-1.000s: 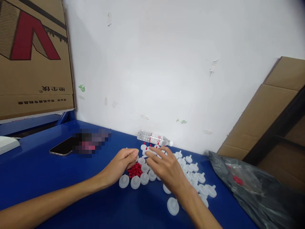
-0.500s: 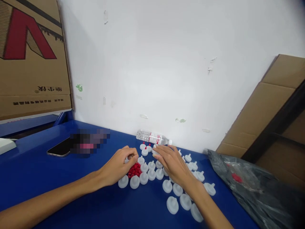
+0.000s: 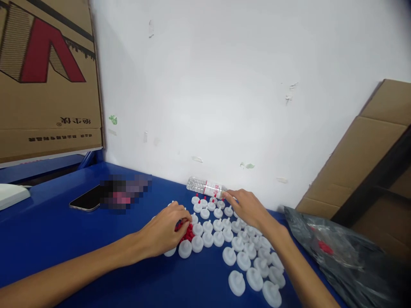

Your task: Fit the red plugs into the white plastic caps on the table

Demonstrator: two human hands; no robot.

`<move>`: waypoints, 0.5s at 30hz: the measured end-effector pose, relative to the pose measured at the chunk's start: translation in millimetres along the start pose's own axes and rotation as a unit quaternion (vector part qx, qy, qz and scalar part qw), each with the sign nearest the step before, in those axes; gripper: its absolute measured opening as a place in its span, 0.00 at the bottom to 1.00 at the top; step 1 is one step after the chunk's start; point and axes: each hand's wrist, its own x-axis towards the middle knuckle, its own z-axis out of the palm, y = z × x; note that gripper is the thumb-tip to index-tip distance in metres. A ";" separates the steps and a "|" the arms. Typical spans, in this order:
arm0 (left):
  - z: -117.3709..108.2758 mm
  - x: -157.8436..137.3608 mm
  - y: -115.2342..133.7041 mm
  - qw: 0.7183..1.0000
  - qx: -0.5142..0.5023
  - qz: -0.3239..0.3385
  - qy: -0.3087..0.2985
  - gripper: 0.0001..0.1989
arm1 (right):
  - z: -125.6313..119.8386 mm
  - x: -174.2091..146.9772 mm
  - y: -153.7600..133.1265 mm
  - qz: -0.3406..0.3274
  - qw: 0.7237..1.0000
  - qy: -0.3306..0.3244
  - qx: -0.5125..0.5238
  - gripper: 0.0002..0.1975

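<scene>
My left hand (image 3: 170,229) bends over a heap of small red caps (image 3: 189,234), thumb and fingertips pinched together at its edge. What lies between those fingertips is hidden. My right hand (image 3: 248,208) reaches in from the right with its forefinger stretched out. That fingertip is by a white round lid with a spout (image 3: 221,204), which has a red tip, close to the bottle's neck; the thumb is mostly hidden. Several white lids (image 3: 208,239) surround the heap, and more spread beneath my right forearm. A few at the back carry red caps (image 3: 204,199) on their spouts.
A clear plastic bottle (image 3: 196,185) lies against the white wall. On the left are a phone (image 3: 85,199), a blurred-out patch and a white object (image 3: 13,196). A grey plastic bag (image 3: 346,256) and cardboard (image 3: 349,154) stand on the right of the blue table (image 3: 128,282).
My right hand has shifted right, uncovering several lids, and one more red-tipped spout shows beside its fingertip. My left hand has lowered onto the red heap. The view has shifted slightly.
</scene>
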 end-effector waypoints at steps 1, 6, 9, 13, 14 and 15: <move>-0.1 0.1 -0.2 1.000 0.003 0.002 0.001 0.11 | 0.3 5.0 6.2 -0.002 1.000 -0.016 0.003 0.28; -1.8 -0.2 0.1 1.000 0.005 0.006 0.017 0.11 | 17.2 16.0 16.5 -0.028 0.996 -0.083 0.031 0.24; -2.5 -0.8 -0.2 1.000 0.001 0.001 0.023 0.11 | 22.4 16.2 11.7 -0.032 0.994 -0.090 0.043 0.21; -4.0 -0.9 0.6 1.000 -0.009 -0.001 0.030 0.11 | 5.2 19.2 4.4 -0.008 0.997 -0.066 0.049 0.22; -4.6 -0.8 1.3 0.999 -0.013 -0.001 0.034 0.11 | -2.2 20.5 1.4 0.000 0.997 -0.055 0.051 0.21; -5.3 -0.8 2.2 0.999 -0.016 -0.001 0.040 0.11 | -10.1 21.7 -2.6 0.007 0.998 -0.044 0.052 0.20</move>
